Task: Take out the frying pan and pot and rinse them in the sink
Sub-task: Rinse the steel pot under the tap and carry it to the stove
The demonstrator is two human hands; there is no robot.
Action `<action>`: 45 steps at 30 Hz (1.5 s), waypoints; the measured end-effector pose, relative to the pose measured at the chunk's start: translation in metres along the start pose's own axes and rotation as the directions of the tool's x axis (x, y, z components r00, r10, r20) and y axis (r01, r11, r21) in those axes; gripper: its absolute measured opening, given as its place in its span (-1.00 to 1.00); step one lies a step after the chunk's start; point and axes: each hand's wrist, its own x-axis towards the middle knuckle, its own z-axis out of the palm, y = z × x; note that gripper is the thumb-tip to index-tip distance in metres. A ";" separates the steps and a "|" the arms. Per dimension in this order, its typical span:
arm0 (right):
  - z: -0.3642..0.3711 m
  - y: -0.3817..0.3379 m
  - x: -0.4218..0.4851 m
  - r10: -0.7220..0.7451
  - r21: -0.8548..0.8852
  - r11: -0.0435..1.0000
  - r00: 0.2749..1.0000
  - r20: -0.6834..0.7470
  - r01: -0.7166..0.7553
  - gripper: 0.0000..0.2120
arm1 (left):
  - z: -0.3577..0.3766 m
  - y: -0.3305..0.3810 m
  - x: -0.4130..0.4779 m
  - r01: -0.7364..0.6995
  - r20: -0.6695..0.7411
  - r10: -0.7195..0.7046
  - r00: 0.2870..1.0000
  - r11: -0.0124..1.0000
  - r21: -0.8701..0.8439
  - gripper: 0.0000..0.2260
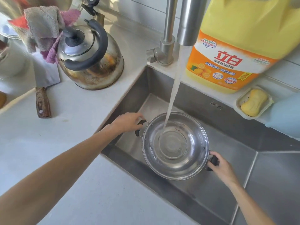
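Observation:
A shiny steel pot (pixel 193 161) with two black side handles sits inside the steel sink (pixel 267 172), held level. My left hand (pixel 128 121) grips its left handle and my right hand (pixel 221 168) grips its right handle. Water streams from the faucet (pixel 188 21) into the pot's middle, and a shallow pool ripples at its bottom. No frying pan is in view.
A stained steel kettle (pixel 95 62) with cloths (pixel 43 28) beside it stands on the counter at the back left. A cleaver (pixel 43 88) lies left of it. A large yellow detergent jug (pixel 240 46) and a soap dish with yellow soap (pixel 254 102) stand behind the sink.

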 end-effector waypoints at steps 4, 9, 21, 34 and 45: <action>-0.005 -0.001 0.001 -0.004 0.030 1.000 0.999 0.044 0.002 -0.65 | 0.021 -0.007 0.022 -0.017 0.232 -0.021 0.973 0.987 0.161 -0.62; -0.007 -0.005 0.002 0.029 0.037 0.999 0.998 0.049 -0.031 -0.60 | 0.031 -0.011 0.032 -0.048 0.220 0.044 0.975 0.999 0.014 -0.68; -0.068 -0.053 -0.015 0.014 0.140 0.990 0.999 0.042 -0.020 -0.73 | 0.001 -0.013 0.014 -0.156 0.225 0.177 0.958 0.982 -0.109 -0.73; -0.091 -0.078 -0.033 -0.197 0.046 0.977 0.962 -0.191 0.209 -0.75 | 0.041 -0.012 0.010 -0.168 -0.124 0.139 0.982 0.951 -0.261 -0.70; -0.052 -0.060 -0.028 -0.098 0.172 0.979 0.991 -0.085 0.112 -0.76 | 0.014 -0.021 -0.035 -0.376 -0.434 0.241 0.868 0.890 -0.259 -0.58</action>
